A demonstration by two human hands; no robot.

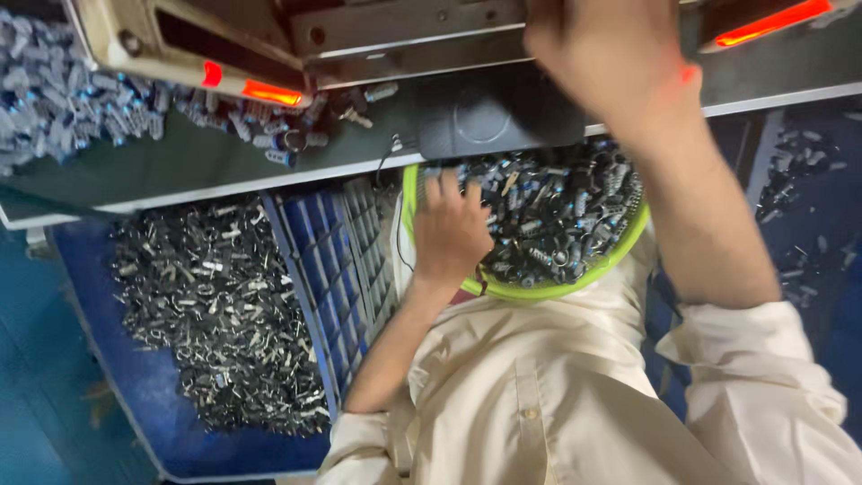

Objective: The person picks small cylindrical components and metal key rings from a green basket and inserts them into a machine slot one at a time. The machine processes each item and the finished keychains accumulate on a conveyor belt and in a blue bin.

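Note:
My left hand (452,232) reaches into a green-rimmed round basket (539,289) on my lap, its fingers spread down among the small black and silver parts (557,216) that fill it. Whether the fingers hold a part is hidden. My right hand (603,56) is raised to the grey machine (404,40) at the top of the view, blurred, with fingers curled near its metal plate; nothing shows in its grip. I wear a cream long-sleeved shirt (548,395).
A dark bench top (197,162) carries a heap of pale blue-grey parts (63,108) at the left and a black pad (489,121). A blue crate (135,377) below holds several dark metal pieces (220,314). Red lights (269,92) glow on the machine.

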